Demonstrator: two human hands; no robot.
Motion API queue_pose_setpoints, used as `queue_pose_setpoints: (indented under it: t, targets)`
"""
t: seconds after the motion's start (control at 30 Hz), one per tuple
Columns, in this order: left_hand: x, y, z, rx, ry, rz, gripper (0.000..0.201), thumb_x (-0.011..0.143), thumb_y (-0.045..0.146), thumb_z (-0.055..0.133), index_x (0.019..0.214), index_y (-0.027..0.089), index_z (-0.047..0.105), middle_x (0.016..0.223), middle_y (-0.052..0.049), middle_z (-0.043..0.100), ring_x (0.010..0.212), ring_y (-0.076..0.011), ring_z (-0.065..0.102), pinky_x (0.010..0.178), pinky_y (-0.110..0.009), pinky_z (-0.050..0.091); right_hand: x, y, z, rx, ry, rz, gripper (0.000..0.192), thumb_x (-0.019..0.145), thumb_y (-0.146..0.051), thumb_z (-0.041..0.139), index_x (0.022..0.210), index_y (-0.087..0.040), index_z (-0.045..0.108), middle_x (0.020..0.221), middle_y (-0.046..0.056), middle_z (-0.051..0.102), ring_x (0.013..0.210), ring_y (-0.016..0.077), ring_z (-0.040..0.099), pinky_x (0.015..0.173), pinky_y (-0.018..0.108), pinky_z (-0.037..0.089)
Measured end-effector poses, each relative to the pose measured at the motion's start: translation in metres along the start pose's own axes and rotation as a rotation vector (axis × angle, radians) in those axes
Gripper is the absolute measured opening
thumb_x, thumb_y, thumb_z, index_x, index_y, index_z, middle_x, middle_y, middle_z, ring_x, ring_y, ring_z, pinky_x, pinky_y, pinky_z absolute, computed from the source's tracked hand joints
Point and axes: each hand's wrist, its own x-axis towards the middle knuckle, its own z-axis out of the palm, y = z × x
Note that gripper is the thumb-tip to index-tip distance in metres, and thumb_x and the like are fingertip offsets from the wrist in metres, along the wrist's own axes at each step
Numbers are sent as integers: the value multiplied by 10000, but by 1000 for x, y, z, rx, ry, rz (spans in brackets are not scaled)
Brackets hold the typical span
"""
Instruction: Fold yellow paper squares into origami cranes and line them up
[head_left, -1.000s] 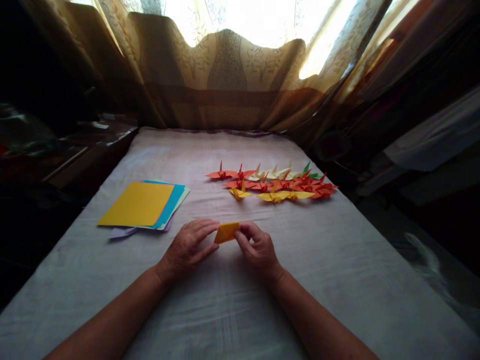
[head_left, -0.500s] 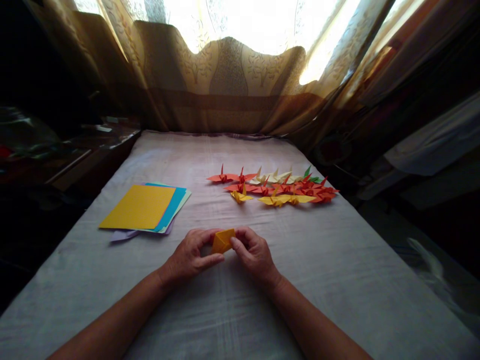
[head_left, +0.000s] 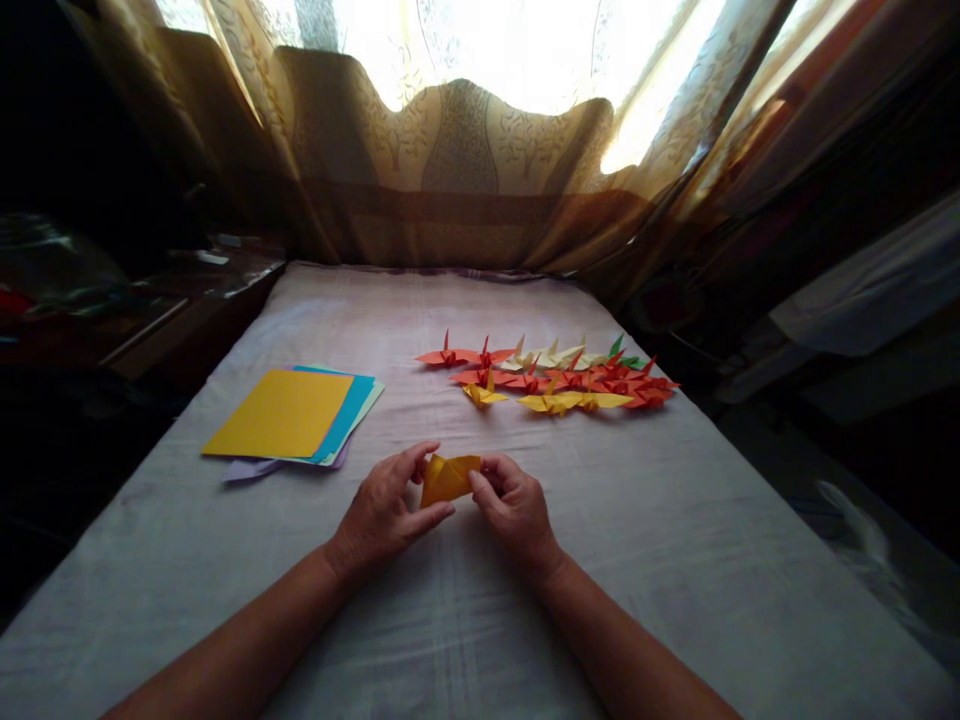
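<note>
Right hand (head_left: pixel 517 508) pinches folded yellow paper (head_left: pixel 450 480), left hand (head_left: pixel 381 508) half-open around it: probably light, easily creased, best held edgewise.

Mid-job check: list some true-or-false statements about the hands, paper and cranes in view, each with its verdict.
1. The right hand pinches a folded yellow paper. True.
2. The left hand lies on the paper stack. False: it is at the folded yellow paper.
3. The paper stack is left of the red cranes. True.
4. The stack's top sheet is blue. False: it is yellow.
5. The green crane is nearer the hands than the yellow cranes. False: it is farther away.
</note>
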Motion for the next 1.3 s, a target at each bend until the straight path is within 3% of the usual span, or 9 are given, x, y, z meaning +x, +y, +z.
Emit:
queue_pose_setpoints:
  t: [0.27,0.53,0.67,0.73,0.87,1.0,1.13,1.3]
  targets:
    - [-1,4,4,77,117,111,462,875,282,600,1316,220,478,1069,-64,669,837,-172,637,794,-309,548,-2,-3,0,-66,6,23,175,854,-394,543,852,-231,606,604,-2,681,509,163,648,487,229,480]
    - [2,1,2,-179,95,-112,425,886,294,547,1302,208,537,881,-9,662,687,-122,613,661,-232,522,0,3,-3,-121,18,-19,186,874,-381,514,873,-214,595,714,12,691,561,144,637,545,233,495]
    - [1,-1,5,-285,34,-189,389,865,326,593,1234,205,591,863,-12,667,712,-134,623,676,-242,526,1,5,-4,-113,19,-174,365,832,-351,598,1168,-211,577,1151,99,691,984,211,677,817,327,543]
    - [0,0,5,-317,6,-173,278,862,340,600,1096,195,637,824,-13,662,698,-136,611,665,-240,522,0,6,-4,-110,-14,-227,485,794,-308,651,1257,-229,528,1212,103,672,1110,231,638,929,382,512]
    - [0,5,3,-347,-13,-159,192,862,373,592,899,188,630,743,-2,631,655,-130,585,609,-219,496,-2,9,-5,-165,-47,-185,481,755,-247,661,1224,-242,554,1018,51,719,947,213,678,878,362,530]
    - [2,7,1,-425,-11,-233,234,870,419,574,904,189,596,686,14,623,599,-122,584,574,-210,474,-2,7,-7,-251,-59,-149,432,730,-258,646,1160,-247,606,999,38,713,864,203,668,778,320,538]
    - [4,9,-1,-460,-13,-320,246,845,429,584,911,192,579,639,45,587,533,-107,554,496,-185,419,0,5,-7,-248,-86,-91,419,754,-265,620,1170,-220,595,808,-1,684,684,159,637,639,260,511]
    - [8,11,-1,-452,-25,-378,258,822,413,582,952,191,586,747,28,626,496,-90,534,433,-175,381,-1,5,-5,-154,-132,-50,480,791,-260,576,1263,-190,526,642,-64,601,540,114,568,550,212,464]
